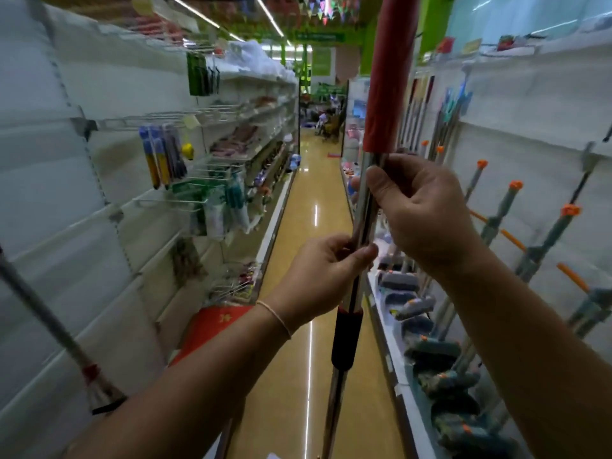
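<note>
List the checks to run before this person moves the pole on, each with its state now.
1. Left hand holds the metal pole, fingers curled round it: ok.
2. Right hand grips the pole higher up, just under the red sleeve: ok.
3. Pole held near upright, leaning slightly: ok.
4. Black collar below the left hand locked tight: cannot tell.
5. Pole's lower end free to move: cannot tell, it is out of frame.
6. Top end free overhead: cannot tell, it is out of frame.

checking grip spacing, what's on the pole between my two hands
In the head view, only bare pole runs between the left hand and the right hand; the red sleeve sits above, the black collar below.
</note>
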{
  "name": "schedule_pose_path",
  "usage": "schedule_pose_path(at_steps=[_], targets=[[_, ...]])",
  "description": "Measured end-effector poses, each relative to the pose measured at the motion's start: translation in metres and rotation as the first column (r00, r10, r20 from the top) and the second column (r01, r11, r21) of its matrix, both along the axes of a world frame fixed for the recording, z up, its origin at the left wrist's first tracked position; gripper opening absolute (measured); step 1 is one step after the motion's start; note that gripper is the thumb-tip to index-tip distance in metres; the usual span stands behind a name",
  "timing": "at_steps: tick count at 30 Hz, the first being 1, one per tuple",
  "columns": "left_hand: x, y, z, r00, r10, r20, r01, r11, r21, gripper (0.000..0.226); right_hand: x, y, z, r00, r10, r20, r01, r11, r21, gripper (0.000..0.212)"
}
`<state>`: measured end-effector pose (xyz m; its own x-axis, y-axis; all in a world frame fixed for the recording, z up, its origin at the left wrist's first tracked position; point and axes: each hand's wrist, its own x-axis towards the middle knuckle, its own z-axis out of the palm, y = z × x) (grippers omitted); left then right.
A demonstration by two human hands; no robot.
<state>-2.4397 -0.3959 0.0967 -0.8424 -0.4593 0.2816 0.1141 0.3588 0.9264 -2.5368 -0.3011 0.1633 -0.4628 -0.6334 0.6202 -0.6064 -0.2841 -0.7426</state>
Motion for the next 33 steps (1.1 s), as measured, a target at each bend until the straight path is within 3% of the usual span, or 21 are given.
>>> schedule_pose_path(at_steps=[7,16,25,33], targets=[[-0.028,-0.056,0.005,0.967,0.256,0.014,-0.256,0.967,-0.014,0.015,-0.045,-0.080,-0.001,0.973,0.225,-0.056,-0.229,0.971,-0.068,0.012],[-0.049,-0.099,0.025,0.819,0.574,-0.027,-0.574,0.818,-0.028,0.014,-0.081,-0.172,0.017,0.862,0.467,-0.195,-0.490,0.867,-0.088,0.013],[-0.033,-0.148,0.029,0.705,0.709,-0.011,-0.708,0.705,0.028,0.028,-0.064,-0.245,0.021,0.747,0.626,-0.223,-0.655,0.750,-0.090,0.013],[-0.002,-0.193,0.050,0.627,0.779,0.009,-0.779,0.627,0.006,0.010,-0.033,-0.296,0.038,0.699,0.694,-0.174,-0.713,0.696,-0.088,0.012]])
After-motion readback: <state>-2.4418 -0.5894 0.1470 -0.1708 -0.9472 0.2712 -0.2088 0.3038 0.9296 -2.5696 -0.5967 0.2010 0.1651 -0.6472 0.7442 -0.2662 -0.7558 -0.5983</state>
